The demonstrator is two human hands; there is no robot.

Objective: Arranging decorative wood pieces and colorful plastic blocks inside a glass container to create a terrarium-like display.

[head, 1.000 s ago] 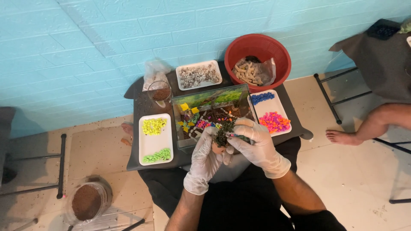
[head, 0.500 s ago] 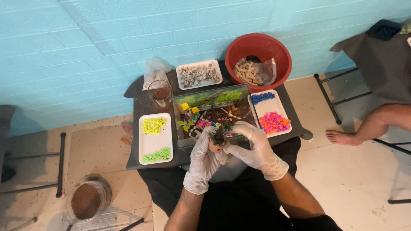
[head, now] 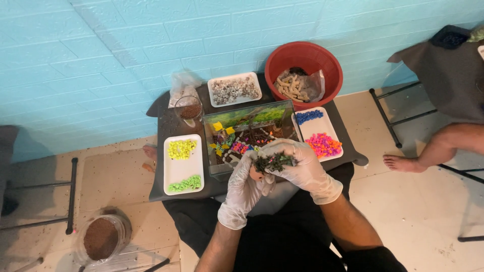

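Gripping a dark green plant (head: 274, 162) together, both gloved hands hover at the tank's (head: 252, 132) six o'clock edge: left hand (head: 245, 189) cups it from below, right hand (head: 297, 165) pinches it from above. Pebble trays sit at three (head: 318, 135), nine (head: 183, 163) and twelve (head: 233, 89); a red bowl (head: 304, 67) at one.
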